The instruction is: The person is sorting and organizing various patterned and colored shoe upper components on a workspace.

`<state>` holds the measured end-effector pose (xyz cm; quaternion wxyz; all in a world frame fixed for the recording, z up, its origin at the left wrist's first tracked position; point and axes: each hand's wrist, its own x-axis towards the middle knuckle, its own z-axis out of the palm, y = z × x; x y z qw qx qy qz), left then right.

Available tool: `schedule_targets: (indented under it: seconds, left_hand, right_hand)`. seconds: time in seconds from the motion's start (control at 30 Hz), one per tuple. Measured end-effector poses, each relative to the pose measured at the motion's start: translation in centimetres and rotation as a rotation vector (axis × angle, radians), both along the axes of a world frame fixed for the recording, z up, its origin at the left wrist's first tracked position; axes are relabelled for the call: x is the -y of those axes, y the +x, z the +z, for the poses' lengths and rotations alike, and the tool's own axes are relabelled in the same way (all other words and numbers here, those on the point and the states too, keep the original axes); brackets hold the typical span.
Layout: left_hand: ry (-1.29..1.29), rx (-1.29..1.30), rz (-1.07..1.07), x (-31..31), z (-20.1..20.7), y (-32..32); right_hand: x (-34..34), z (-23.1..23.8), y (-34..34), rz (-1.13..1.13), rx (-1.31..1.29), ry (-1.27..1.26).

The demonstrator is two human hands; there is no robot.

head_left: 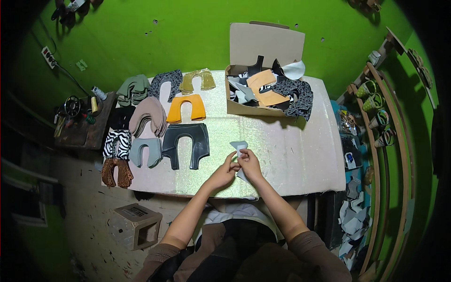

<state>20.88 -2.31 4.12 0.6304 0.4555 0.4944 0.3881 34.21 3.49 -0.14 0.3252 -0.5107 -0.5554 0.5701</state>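
A pale grey cut piece of thin sheet material (pixel 239 144) is held up over the near middle of the table. Its upper end shows above my fingers, and a narrow tip hangs below them. My right hand (pixel 250 167) pinches it between thumb and fingers. From the other side, my left hand (pixel 222 177) closes on its edge, fingertips almost meeting those of the right. The middle of the piece is hidden by my fingers. To the left lies a stack of black U-shaped pieces (pixel 201 141), with grey-blue U-shaped pieces (pixel 138 152) beside it.
More U-shaped stacks, orange (pixel 174 112), pinkish (pixel 141 110) and zebra-striped (pixel 123 149), cover the table's left side. An open cardboard box (pixel 244 109) of scraps stands at the back. A sewing machine (pixel 72 106) is far left; a wooden rack (pixel 383 136) with sandals is right.
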Motion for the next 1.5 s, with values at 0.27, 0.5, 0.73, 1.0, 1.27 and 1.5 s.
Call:
schedule_targets:
  seconds: [0.27, 0.5, 0.73, 1.0, 1.27, 1.5]
  left_hand:
    - [0.584, -0.817, 0.272, 1.5, 4.3, -4.7]
    - [0.226, -0.419, 0.339, 2.9, 4.4, -9.5]
    - [0.217, -0.426, 0.554, 5.0, 3.7, -17.9]
    - [0.099, -0.726, 0.511, 6.7, 3.6, -29.9]
    - [0.16, -0.755, 0.527, 7.0, 2.6, -37.0]
    - [0.14, -0.85, 0.343, 4.7, 0.6, -38.8]
  right_hand:
    - [-1.1, 7.0, -0.4, 0.534, -0.109, 0.008]
    - [-0.9, 9.0, -4.8, 0.649, 0.016, 0.115]
    - [-1.1, 8.8, -10.6, 0.861, 0.009, -0.113]
    - [-0.5, 4.5, -22.0, 0.644, -0.25, -0.148]
    - [1.5, 5.1, -28.9, 0.5, -0.112, -0.263]
    - [2.1, 2.1, -30.5, 0.335, 0.068, 0.016]
